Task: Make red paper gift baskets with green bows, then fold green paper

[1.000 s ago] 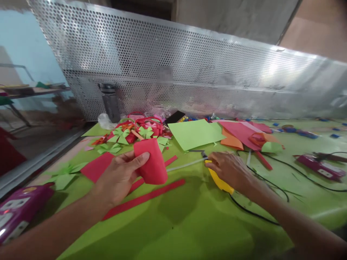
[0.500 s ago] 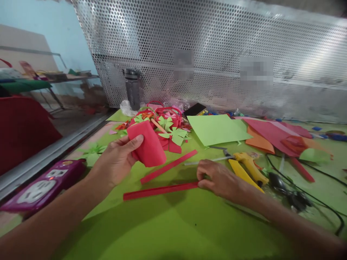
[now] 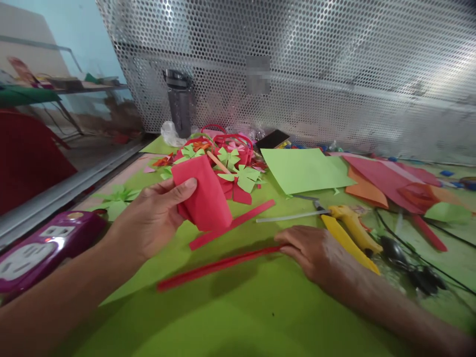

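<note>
Pinched between thumb and fingers of my left hand (image 3: 154, 213) is a folded red paper piece (image 3: 206, 198), held above the green table surface (image 3: 238, 317). My right hand (image 3: 308, 248) grips the right end of a long, narrow red paper strip (image 3: 219, 266), whose far end points left and casts a shadow below. Another red strip (image 3: 256, 211) lies on the table, partly behind the folded piece. Just beyond my right hand is a thin whitish stick (image 3: 290, 217), beside a yellow glue gun (image 3: 355, 229).
Behind stand a dark bottle (image 3: 180, 106) and a heap of green paper flowers (image 3: 243, 177) with red pieces. A purple power strip (image 3: 48, 248) is at left. Green sheets (image 3: 305, 171), red and orange papers (image 3: 368, 188), yellow scissors (image 3: 344, 240) and a black cable (image 3: 409, 258) lie right.
My right hand has lifted the red strip slightly, and its left end has swung nearer to me. The folded red piece stays in my left hand. The camera view has shifted a little.
</note>
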